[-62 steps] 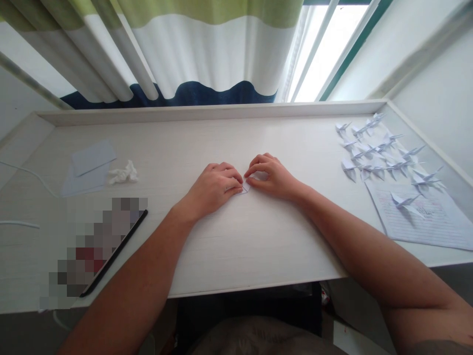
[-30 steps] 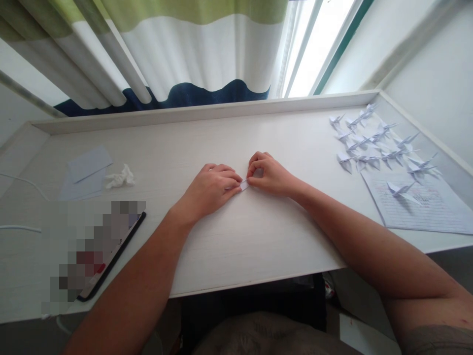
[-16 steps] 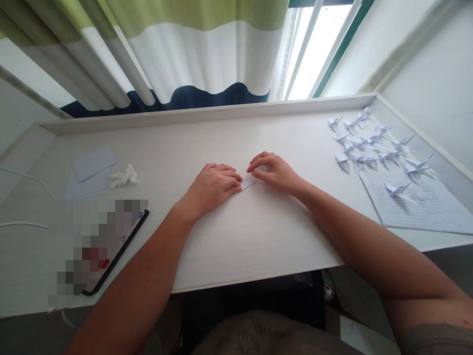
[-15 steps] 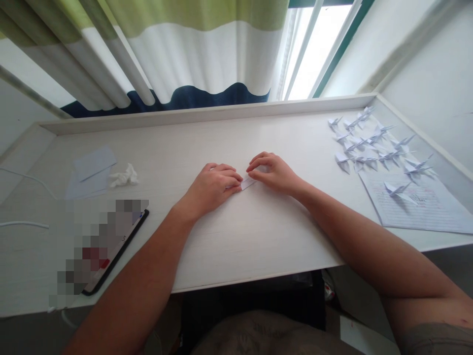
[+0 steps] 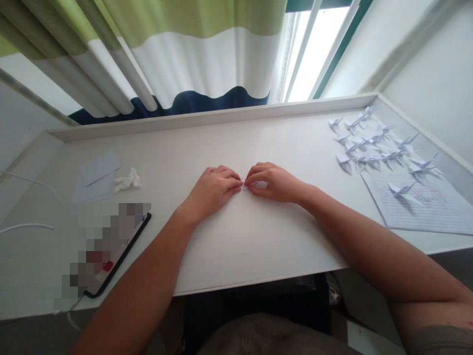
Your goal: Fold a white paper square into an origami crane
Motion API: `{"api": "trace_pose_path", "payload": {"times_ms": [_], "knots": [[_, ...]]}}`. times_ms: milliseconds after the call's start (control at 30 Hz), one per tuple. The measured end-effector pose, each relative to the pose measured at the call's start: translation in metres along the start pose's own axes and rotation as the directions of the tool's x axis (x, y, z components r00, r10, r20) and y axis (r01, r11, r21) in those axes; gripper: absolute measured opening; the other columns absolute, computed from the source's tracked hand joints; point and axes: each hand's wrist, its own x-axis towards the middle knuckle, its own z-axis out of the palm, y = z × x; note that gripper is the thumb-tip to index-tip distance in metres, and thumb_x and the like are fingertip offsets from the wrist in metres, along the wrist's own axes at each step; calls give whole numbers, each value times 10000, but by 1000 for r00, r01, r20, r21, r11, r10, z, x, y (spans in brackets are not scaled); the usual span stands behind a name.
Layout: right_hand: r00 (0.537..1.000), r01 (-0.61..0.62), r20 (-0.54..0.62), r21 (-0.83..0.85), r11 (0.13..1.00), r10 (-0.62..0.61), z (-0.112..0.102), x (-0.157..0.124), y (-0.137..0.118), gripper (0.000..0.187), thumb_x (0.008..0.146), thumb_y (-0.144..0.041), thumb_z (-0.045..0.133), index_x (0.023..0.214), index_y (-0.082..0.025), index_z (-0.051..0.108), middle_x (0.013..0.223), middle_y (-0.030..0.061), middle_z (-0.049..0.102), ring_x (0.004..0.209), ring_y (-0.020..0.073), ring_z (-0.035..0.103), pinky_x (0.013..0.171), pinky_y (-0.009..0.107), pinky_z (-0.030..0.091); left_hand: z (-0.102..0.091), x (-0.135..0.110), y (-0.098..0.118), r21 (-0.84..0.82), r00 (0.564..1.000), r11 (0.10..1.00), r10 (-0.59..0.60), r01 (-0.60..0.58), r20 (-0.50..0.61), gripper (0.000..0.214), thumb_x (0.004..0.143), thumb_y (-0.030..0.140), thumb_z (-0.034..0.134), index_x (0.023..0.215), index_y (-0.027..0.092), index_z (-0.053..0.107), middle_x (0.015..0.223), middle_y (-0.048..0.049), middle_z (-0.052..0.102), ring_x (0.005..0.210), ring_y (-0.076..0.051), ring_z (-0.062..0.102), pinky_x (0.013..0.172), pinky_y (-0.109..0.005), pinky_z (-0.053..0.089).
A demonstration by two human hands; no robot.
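A small folded piece of white paper (image 5: 258, 185) lies flat on the white desk (image 5: 236, 236), mostly covered by fingers. My left hand (image 5: 214, 190) rests knuckles up, its fingertips pressed on the paper's left end. My right hand (image 5: 275, 181) comes in from the right, fingers curled and pinching the paper's right part. The fingertips of both hands nearly meet over the paper.
Several white folded paper cranes (image 5: 373, 145) stand at the far right, one on a lined sheet (image 5: 424, 209). At the left lie blank paper sheets (image 5: 96, 172), a crumpled paper ball (image 5: 127, 180), a white cable (image 5: 22, 227) and a dark-edged tablet (image 5: 121, 251). A striped curtain (image 5: 177, 54) hangs behind.
My hands have closed in on each other, so the strip of paper that showed between them is nearly hidden. The view has shifted slightly.
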Motion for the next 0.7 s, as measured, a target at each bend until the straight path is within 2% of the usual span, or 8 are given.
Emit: {"api": "trace_pose_path", "payload": {"times_ms": [133, 267, 467, 700], "knots": [[1000, 14, 13, -107, 994, -12, 1, -2, -2, 192, 1028, -270, 635, 1029, -256, 827, 1007, 65, 782, 959, 244, 669, 929, 416, 478, -2, 0, -1, -18, 999, 999, -46, 46, -4, 223, 1047, 335, 612, 1100, 265, 817, 1185, -48, 800, 1165, -264, 677, 1035, -450, 458], [999, 50, -12, -168, 985, -52, 3, -3, -2, 174, 1033, -297, 663, 1007, -270, 833, 1129, 78, 780, 1099, 280, 634, 969, 441, 458, -2, 0, -1, -21, 998, 998, -67, 66, -20, 234, 1034, 365, 633, 1133, 252, 812, 1214, -66, 782, 1192, -283, 659, 1035, -464, 473], [997, 81, 0, -148, 986, -82, 4, -1, -1, 192, 1045, -269, 641, 976, -256, 819, 1083, 64, 806, 1065, 261, 658, 977, 429, 462, -2, -1, 0, -17, 1000, 1000, -19, 19, -18, 226, 1041, 319, 615, 1117, 267, 821, 1206, -58, 787, 1189, -275, 654, 1022, -457, 471], [998, 56, -4, -107, 993, -56, 5, -2, 1, 201, 1042, -276, 634, 989, -261, 827, 1076, 61, 814, 985, 241, 695, 985, 424, 476, -2, -1, 0, -12, 999, 999, -36, 36, -12, 231, 1041, 339, 620, 1123, 292, 830, 1196, -43, 801, 1175, -267, 664, 1025, -455, 455]]}}
